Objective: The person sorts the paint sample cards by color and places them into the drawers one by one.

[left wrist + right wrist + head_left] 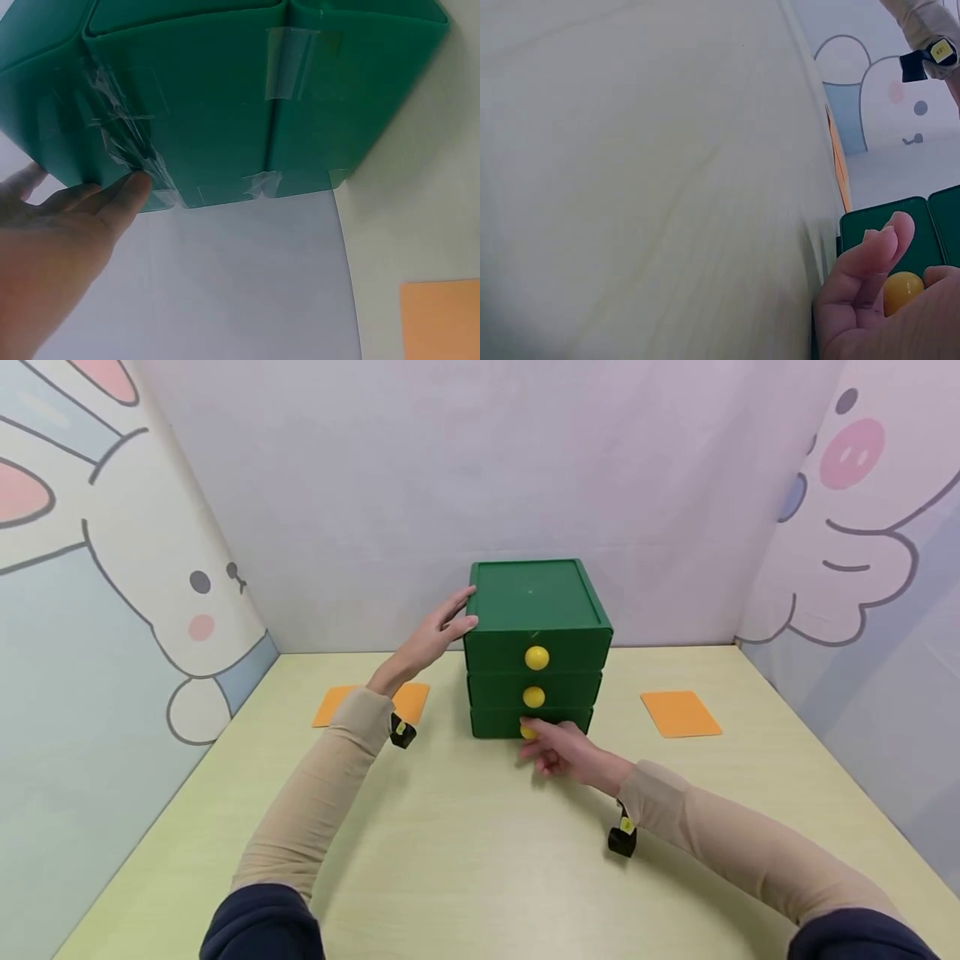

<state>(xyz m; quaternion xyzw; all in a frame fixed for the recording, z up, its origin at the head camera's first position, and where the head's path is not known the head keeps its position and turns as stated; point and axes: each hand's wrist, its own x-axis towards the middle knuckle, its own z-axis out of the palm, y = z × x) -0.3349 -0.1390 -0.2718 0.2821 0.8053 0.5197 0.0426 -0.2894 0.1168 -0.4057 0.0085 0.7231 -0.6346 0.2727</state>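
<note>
A green three-drawer cabinet (536,597) stands on the table with its drawers closed, a round yellow knob on each front. My left hand (438,628) rests against the cabinet's upper left side, fingers extended. In the left wrist view, its fingertips (139,184) touch the green side wall near a taped seam. Down at the bottom drawer (495,723), my right hand (566,752) pinches the lowest yellow knob (528,732). The right wrist view shows that knob (902,291) between the thumb and the curled fingers.
Orange sheets lie on the table: one (680,714) to the cabinet's right, and orange paper (411,700) on the left, partly behind my left forearm. A pale wall (360,527) rises behind the cabinet. Side panels carry cartoon animals, a rabbit (142,552) at left.
</note>
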